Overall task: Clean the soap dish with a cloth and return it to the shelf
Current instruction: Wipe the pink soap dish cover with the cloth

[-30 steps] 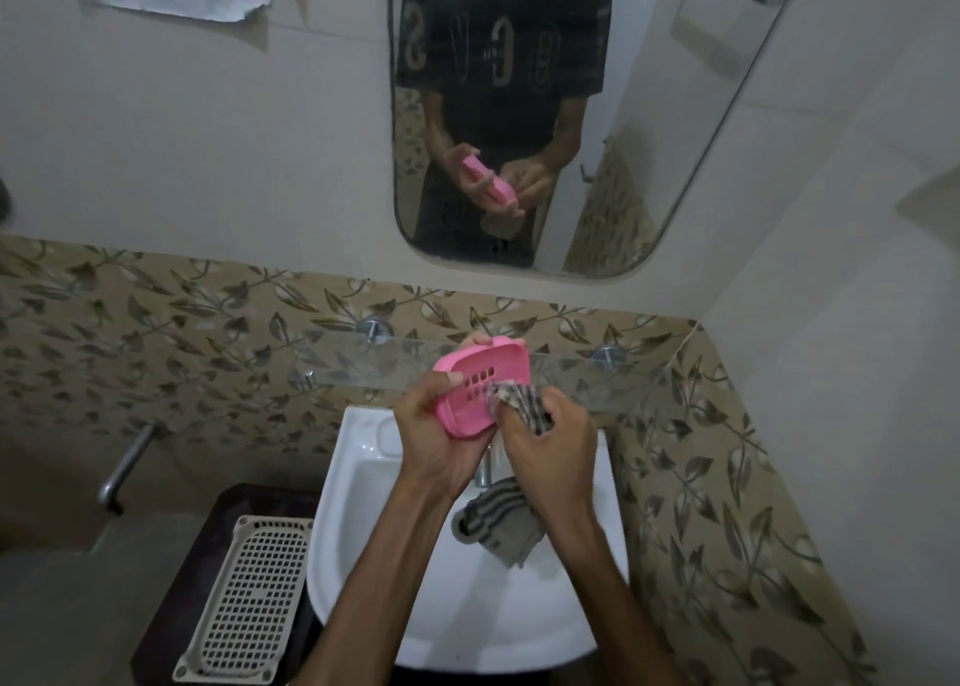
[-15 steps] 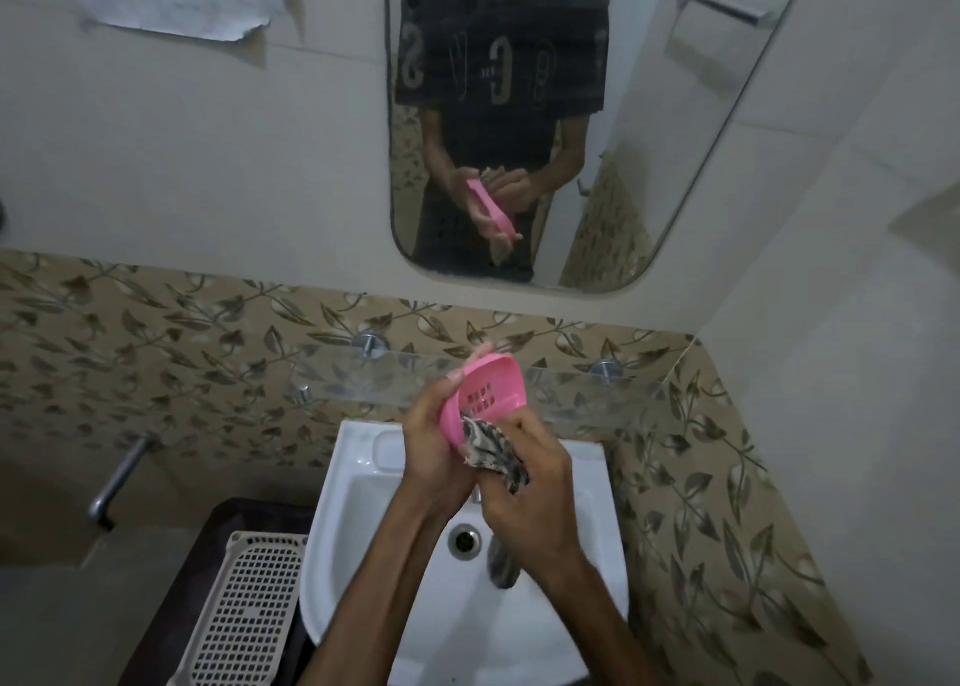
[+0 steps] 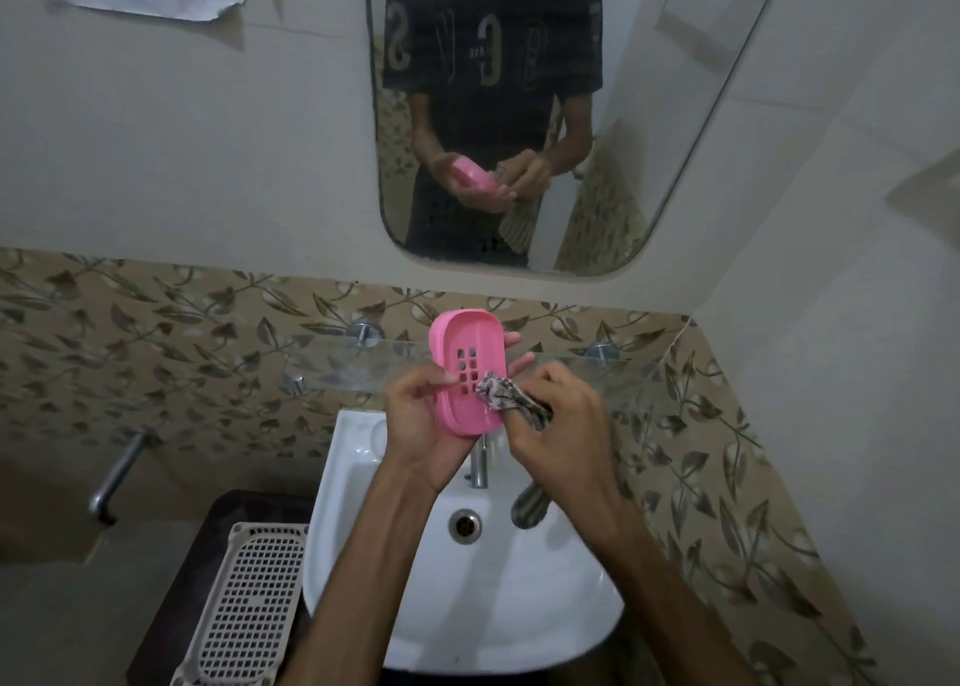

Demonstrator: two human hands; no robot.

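A pink slotted soap dish [image 3: 464, 342] is held upright over the sink, its hollow side facing me. My left hand [image 3: 423, 425] grips it from the left and below, thumb on its inner face and fingertips showing past its right edge. My right hand [image 3: 558, 425] pinches a bunched striped cloth [image 3: 506, 397] and presses it against the dish's lower right inside. The cloth's tail [image 3: 527, 506] hangs below my right wrist. The glass shelf [image 3: 639, 373] runs along the wall just behind the dish.
A white sink [image 3: 363, 519] with a drain and a chrome tap [image 3: 479, 464] lies below my hands. A beige perforated basket [image 3: 249, 602] sits on a dark surface at lower left. A mirror [image 3: 670, 114] hangs above, and a wall closes in on the right.
The dish has turned so that its hollow side faces me more squarely. The cloth has moved to its lower right inside. The view has tilted slightly.
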